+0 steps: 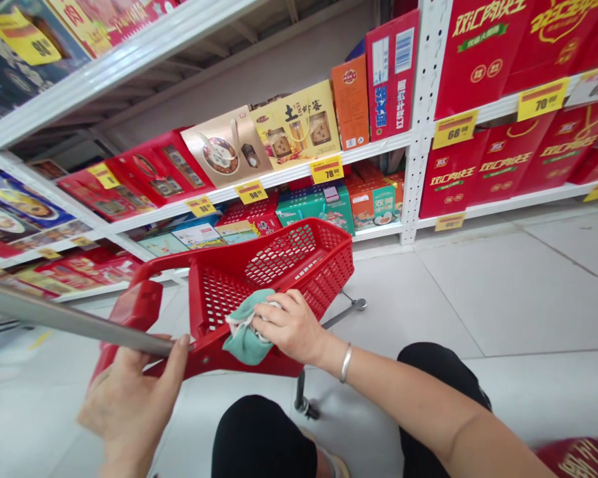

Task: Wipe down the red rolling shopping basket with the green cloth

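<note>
A red plastic shopping cart basket (pixel 299 262) stands in front of me on the tiled floor. My right hand (pixel 292 326) is closed on a teal cloth (pixel 246 338) and presses it against the near rim of the basket. My left hand (pixel 129 398) is wrapped around the grey metal handle bar (pixel 64 320) of the cart, at its red end piece. A silver bangle sits on my right wrist. My knees in black trousers show at the bottom.
White store shelving (pixel 289 174) with boxed gift sets and yellow price tags runs along the back. Red boxes (pixel 483 60) fill the shelves at right. Light floor tiles (pixel 503 292) stretch to the right. A red object (pixel 583 457) lies at the bottom right corner.
</note>
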Demonstrator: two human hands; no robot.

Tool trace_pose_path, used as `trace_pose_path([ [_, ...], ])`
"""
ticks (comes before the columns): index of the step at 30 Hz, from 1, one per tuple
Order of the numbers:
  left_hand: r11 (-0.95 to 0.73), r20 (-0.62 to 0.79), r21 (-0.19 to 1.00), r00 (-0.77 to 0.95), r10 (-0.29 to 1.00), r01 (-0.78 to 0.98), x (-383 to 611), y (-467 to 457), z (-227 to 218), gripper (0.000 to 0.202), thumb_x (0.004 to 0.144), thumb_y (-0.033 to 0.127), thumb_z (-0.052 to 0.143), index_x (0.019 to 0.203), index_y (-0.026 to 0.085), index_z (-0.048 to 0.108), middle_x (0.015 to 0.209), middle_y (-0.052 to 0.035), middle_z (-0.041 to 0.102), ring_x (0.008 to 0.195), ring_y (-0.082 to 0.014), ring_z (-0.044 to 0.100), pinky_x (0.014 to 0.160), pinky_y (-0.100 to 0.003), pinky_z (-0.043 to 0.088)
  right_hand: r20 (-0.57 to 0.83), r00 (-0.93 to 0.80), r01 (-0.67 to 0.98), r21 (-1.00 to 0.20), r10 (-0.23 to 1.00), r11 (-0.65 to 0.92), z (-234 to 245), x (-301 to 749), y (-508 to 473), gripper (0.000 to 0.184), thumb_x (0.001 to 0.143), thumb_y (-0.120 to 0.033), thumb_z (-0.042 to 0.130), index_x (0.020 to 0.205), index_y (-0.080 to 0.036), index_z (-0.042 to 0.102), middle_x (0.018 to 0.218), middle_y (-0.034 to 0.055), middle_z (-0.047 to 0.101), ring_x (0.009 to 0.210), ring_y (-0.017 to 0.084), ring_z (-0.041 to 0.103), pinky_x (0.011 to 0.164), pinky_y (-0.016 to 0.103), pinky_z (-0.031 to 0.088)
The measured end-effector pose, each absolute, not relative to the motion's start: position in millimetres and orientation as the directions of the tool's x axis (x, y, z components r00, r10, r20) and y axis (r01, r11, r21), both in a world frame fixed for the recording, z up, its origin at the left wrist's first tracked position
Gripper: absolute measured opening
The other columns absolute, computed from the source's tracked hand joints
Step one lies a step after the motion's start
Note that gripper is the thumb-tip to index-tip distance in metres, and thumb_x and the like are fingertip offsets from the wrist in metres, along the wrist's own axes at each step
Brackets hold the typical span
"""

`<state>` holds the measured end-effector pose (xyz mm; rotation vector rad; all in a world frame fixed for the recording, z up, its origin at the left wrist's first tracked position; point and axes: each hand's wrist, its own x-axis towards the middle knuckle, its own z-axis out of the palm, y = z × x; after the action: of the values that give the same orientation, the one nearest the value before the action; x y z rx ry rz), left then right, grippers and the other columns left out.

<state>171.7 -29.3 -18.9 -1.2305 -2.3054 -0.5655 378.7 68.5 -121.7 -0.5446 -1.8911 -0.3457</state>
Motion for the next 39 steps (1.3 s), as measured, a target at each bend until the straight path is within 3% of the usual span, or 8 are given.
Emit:
trace_pose_path([
  [6,0.501,0.528,0.215,-0.532,0.662,0.838,168.1,-22.1,-11.4,0.045,0.066,0.073,0.048,0.076,0.030,0.056,0.065,-0.0051,0.059,0.073,-0.0299,0.058,0.070,-0.039,0.042,0.891,-0.336,0.605,-0.043,0.305,0.795,-134.6,403.9,86.7,0.024,0.107,-0.025,0.053,0.098,-0.024,0.075,0.111,0.0019,0.076,0.100,0.019,0.056,0.082,0.037,0.036],
  [12,0.518,0.516,0.277,-0.580,0.630,0.809,164.1,-14.1,-6.6,0.039,0.060,0.071,0.046,0.072,0.033,0.045,0.059,-0.0005,0.036,0.062,-0.0273,0.039,0.073,-0.043,0.041,0.822,-0.300,0.737,-0.123,0.484,0.665,-155.0,453.8,115.6,0.020,0.102,-0.019,0.060,0.110,-0.025,0.076,0.119,0.0051,0.076,0.103,0.021,0.056,0.084,0.037,0.034],
  [17,0.469,0.552,0.293,-0.547,0.629,0.833,153.2,-8.0,-12.0,0.039,0.062,0.070,0.044,0.075,0.033,0.046,0.065,-0.0022,0.043,0.065,-0.0270,0.038,0.081,-0.047,0.043,0.796,-0.228,0.823,-0.149,0.560,0.548,-168.7,501.5,130.7,0.027,0.098,-0.012,0.060,0.114,-0.026,0.077,0.118,0.0060,0.077,0.102,0.023,0.055,0.084,0.037,0.034],
  [22,0.459,0.559,0.287,-0.536,0.633,0.841,137.7,-4.0,-18.7,0.038,0.064,0.069,0.045,0.073,0.033,0.043,0.064,-0.0006,0.041,0.062,-0.0242,0.032,0.085,-0.049,0.046,0.754,-0.068,0.914,-0.216,0.653,0.344,-175.0,551.6,139.0,0.033,0.091,-0.004,0.059,0.108,-0.024,0.078,0.116,0.0073,0.077,0.097,0.024,0.054,0.079,0.036,0.033],
  [27,0.422,0.601,0.284,-0.503,0.622,0.861,122.1,-2.2,-27.0,0.036,0.067,0.068,0.046,0.070,0.033,0.040,0.060,0.0006,0.038,0.060,-0.0223,0.029,0.089,-0.052,0.046,0.724,0.191,0.895,-0.406,0.663,0.186,-173.1,578.3,144.1,0.042,0.083,0.003,0.052,0.101,-0.024,0.080,0.110,0.0078,0.077,0.090,0.024,0.054,0.076,0.036,0.033],
  [29,0.416,0.621,0.289,-0.500,0.604,0.862,117.9,-1.0,-29.4,0.036,0.067,0.067,0.047,0.069,0.033,0.038,0.060,0.0016,0.036,0.060,-0.0214,0.027,0.090,-0.052,0.046,0.742,0.219,0.860,-0.453,0.634,0.234,-167.8,574.0,142.3,0.045,0.082,0.004,0.049,0.103,-0.023,0.080,0.110,0.0076,0.077,0.093,0.024,0.057,0.079,0.036,0.036],
  [32,0.393,0.638,0.301,-0.489,0.595,0.869,115.9,0.7,-30.2,0.034,0.067,0.064,0.051,0.068,0.032,0.039,0.059,0.0022,0.036,0.060,-0.0212,0.030,0.093,-0.052,0.046,0.789,0.124,0.809,-0.432,0.602,0.399,-156.8,550.5,134.1,0.045,0.086,0.002,0.049,0.108,-0.024,0.079,0.114,0.0070,0.076,0.100,0.023,0.060,0.085,0.036,0.040],
  [39,0.382,0.628,0.347,-0.515,0.584,0.857,127.9,0.1,-27.7,0.037,0.063,0.064,0.059,0.071,0.031,0.045,0.058,0.0026,0.038,0.064,-0.0250,0.041,0.102,-0.055,0.042,0.852,-0.305,0.625,-0.158,0.426,0.764,-133.9,459.7,95.2,0.027,0.097,-0.012,0.060,0.115,-0.026,0.075,0.118,0.0058,0.075,0.103,0.021,0.058,0.085,0.037,0.037],
])
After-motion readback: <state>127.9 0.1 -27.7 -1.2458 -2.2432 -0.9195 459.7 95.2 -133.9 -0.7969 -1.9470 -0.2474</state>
